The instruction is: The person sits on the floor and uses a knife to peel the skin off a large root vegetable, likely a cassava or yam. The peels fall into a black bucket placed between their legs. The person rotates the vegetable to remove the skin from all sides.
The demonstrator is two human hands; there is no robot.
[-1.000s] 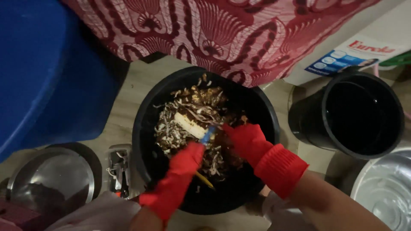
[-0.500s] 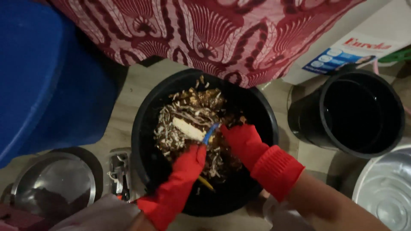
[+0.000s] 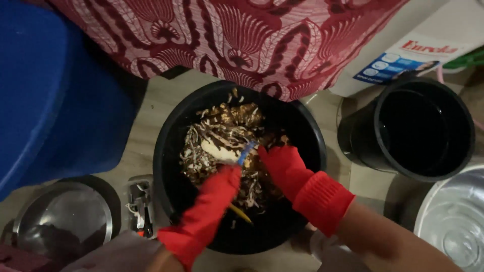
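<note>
Two hands in red rubber gloves work over a large black tub (image 3: 307,136) on the floor; the left hand (image 3: 219,186) is closed on a pale root piece (image 3: 218,150), held above the heap of brown peelings (image 3: 227,131) inside; the right hand (image 3: 282,163) grips a blue-handled tool (image 3: 247,151) against it; an empty black bucket (image 3: 363,146) stands just beside, a steel bowl (image 3: 65,221) near the left.

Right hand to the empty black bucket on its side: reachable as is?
Probably yes. The right hand is over the black tub of scraps, and the black bucket stands just beside it, open-topped, with nothing between them.
</note>
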